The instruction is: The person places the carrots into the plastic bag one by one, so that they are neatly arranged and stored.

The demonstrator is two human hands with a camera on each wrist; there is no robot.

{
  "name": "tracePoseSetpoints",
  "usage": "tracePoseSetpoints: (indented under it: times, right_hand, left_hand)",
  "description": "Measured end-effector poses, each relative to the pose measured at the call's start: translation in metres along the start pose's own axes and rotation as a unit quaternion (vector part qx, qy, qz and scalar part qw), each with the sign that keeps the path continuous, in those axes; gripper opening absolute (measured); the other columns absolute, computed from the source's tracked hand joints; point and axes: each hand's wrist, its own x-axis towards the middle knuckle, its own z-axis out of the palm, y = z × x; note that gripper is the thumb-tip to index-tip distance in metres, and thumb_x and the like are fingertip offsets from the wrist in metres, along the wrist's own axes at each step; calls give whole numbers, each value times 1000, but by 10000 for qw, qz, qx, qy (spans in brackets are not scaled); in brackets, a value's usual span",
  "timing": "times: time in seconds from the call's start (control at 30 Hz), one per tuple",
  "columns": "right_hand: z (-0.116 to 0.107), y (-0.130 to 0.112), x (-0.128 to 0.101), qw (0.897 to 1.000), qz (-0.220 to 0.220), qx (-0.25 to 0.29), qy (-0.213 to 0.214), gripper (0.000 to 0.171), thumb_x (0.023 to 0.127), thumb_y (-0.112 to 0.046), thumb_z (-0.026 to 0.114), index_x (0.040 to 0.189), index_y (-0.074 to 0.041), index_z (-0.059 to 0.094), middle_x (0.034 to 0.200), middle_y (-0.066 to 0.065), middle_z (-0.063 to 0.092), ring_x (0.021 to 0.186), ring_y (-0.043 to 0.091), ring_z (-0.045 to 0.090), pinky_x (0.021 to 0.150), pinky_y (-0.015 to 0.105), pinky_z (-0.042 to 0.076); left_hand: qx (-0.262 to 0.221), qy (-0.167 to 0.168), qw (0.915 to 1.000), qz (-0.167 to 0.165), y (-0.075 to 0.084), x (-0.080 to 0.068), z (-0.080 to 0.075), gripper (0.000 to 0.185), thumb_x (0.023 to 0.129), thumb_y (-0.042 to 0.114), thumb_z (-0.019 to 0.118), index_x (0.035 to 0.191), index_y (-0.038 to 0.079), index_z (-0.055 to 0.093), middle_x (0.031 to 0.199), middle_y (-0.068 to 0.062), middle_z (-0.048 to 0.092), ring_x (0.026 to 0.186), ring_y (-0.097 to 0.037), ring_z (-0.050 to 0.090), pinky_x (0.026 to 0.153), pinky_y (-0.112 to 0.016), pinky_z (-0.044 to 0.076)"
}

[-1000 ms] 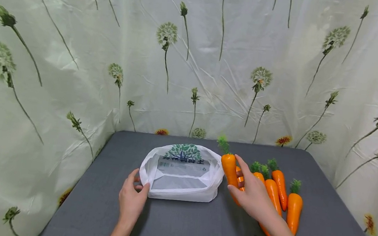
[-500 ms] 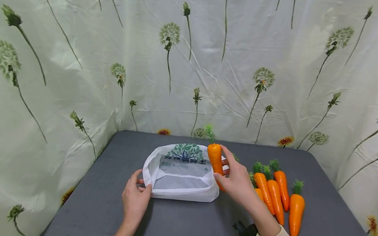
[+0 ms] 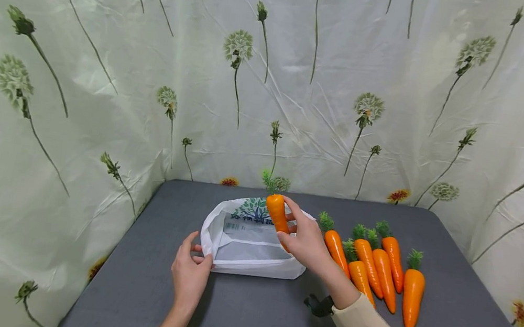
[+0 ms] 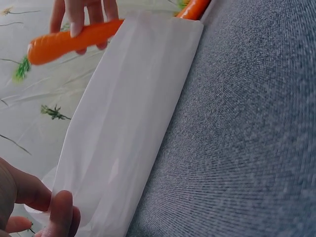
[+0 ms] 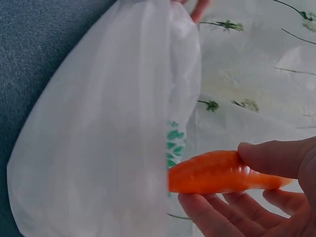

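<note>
A white plastic bag [image 3: 252, 267] with a green tree print stands on the table, its mouth held wide and facing up. My left hand [image 3: 191, 273] pinches the rim at its front left corner; thumb and finger meet on the plastic [image 4: 118, 113] in the left wrist view. Over the right side of the opening, my right hand [image 3: 307, 241] grips an orange carrot [image 3: 277, 212], thumb on one side and fingers on the other. The carrot's green leafy top [image 3: 268, 181] points up and away. In the right wrist view, the bag hides one end of the carrot [image 5: 212, 173].
Several more carrots [image 3: 386, 273] with green tops lie on the dark grey table [image 3: 257, 315], right of the bag and beside my right forearm. Behind the table hangs a pale curtain [image 3: 312, 137] printed with dandelions.
My right hand has carried the carrot leftward, from beside the bag to above its opening, uncovering more carrots on the table. The left hand keeps its pinch on the rim.
</note>
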Motion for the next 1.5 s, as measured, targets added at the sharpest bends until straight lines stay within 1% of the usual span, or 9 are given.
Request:
tracePoseSetpoints:
  times: [0.13,0.27,0.53,0.7,0.83,0.97,1.07,1.33,1.5]
  right_hand:
    - [11,4,6,9995,-199,-52,-231,87,87,-5,77,158,-30,33,117,4,65,89,20,69,71,33,57]
    - [18,10,10,9970,-430,-178,-625,86,85,-1,76,157,-26,35,119,7,66,89,22,69,74,33,57]
    - [26,18,11,9816,-809,-525,-1650,82,86,1,75,156,-24,39,117,5,66,90,19,67,73,29,54]
    - [28,20,12,9652,-1203,-1143,-2023,77,85,0,76,152,-25,46,120,0,67,93,15,63,76,28,53]
    - [28,22,16,9460,-1482,-1813,-2243,72,83,2,74,147,-22,53,125,-2,66,92,12,60,79,29,52]
    - [28,22,21,9230,-1627,-2258,-2658,68,83,4,72,144,-21,57,117,-3,68,80,11,55,71,26,50]
    - [29,21,24,9118,-1674,-2303,-2960,64,82,5,70,140,-22,61,111,-5,69,75,11,53,67,25,48]
    - [34,19,27,9079,-1442,-2130,-3310,58,82,7,68,133,-21,67,108,-2,71,86,14,62,72,26,50]
    - [38,18,29,9043,-1441,-2131,-3407,59,81,9,66,132,-21,68,105,-2,71,86,13,63,73,26,51]
  left_hand:
    - [-83,-20,9999,73,2,-1,1,62,81,0,73,139,11,57,102,-6,62,66,-10,66,55,-24,50]
    - [-145,28,9998,139,2,-1,1,62,80,-2,73,139,10,57,103,-6,62,65,-10,66,54,-23,49]
    - [-5,37,9999,149,1,-1,0,67,78,-2,76,140,11,56,105,-7,63,64,-9,67,57,-25,48]
    - [-8,65,9999,126,2,-2,0,68,78,-1,77,141,11,55,106,-7,62,63,-10,66,56,-23,49]
    - [-7,103,9998,172,1,-2,1,68,78,-2,77,141,11,55,107,-7,61,63,-9,66,56,-23,49]
    - [-21,178,9996,239,1,-2,2,68,77,-4,77,140,10,56,106,-9,62,63,-10,66,57,-23,49]
    - [-30,165,9996,219,2,-3,2,68,77,-4,77,140,10,57,106,-9,62,63,-11,65,56,-23,49]
    - [5,108,9998,169,3,-4,3,68,79,0,79,141,12,55,108,-8,60,64,-12,64,55,-23,50]
    - [27,136,9997,195,3,-4,3,68,78,-1,79,141,11,56,108,-8,60,63,-11,64,56,-23,49]
